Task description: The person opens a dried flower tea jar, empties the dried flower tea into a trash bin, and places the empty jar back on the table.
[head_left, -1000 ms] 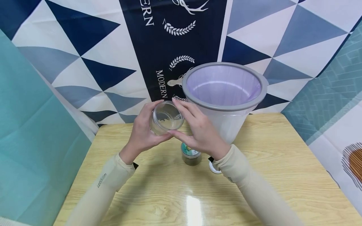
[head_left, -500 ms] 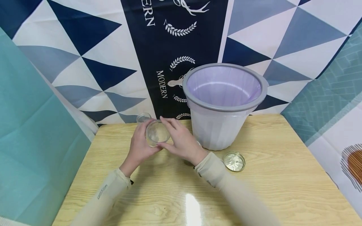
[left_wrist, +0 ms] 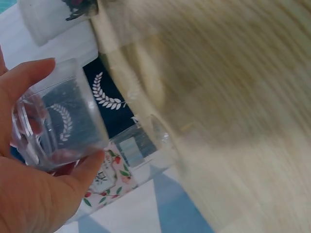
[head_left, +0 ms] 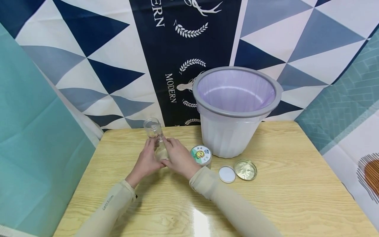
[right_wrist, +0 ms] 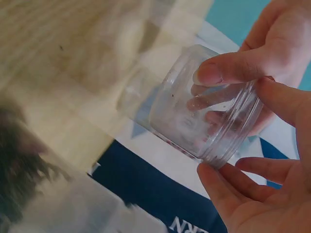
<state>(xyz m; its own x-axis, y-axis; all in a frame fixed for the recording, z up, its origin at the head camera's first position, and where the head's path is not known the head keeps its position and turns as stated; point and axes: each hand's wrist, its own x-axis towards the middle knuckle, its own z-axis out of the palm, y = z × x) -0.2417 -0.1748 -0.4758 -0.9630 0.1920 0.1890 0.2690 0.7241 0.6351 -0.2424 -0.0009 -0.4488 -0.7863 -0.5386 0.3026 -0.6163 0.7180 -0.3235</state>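
A clear, see-through jar (head_left: 161, 152) is between my two hands, low over the table. My left hand (head_left: 146, 160) curls around its side, with a thumb and finger along the wall in the left wrist view. My right hand (head_left: 179, 158) holds the jar's rim end with its fingertips, as the right wrist view shows. Just behind them stands a second clear jar (head_left: 152, 127) with a flowered label (left_wrist: 108, 177). To the right is a lidded jar (head_left: 201, 155) with a cartoon sun on top. Whether the held jar touches the table I cannot tell.
A large white bucket (head_left: 229, 135) with a grey rim and lilac inside stands at the back right. A small white lid (head_left: 227, 174) and a gold-coloured lid (head_left: 245, 170) lie before it on the wooden table (head_left: 177, 200). Patterned cloth (head_left: 112, 36) hangs behind.
Both hands have lowered the clear jar toward the table and shifted it left. The second clear jar, the sun-topped jar and both lids are now less covered by my hands and arms.
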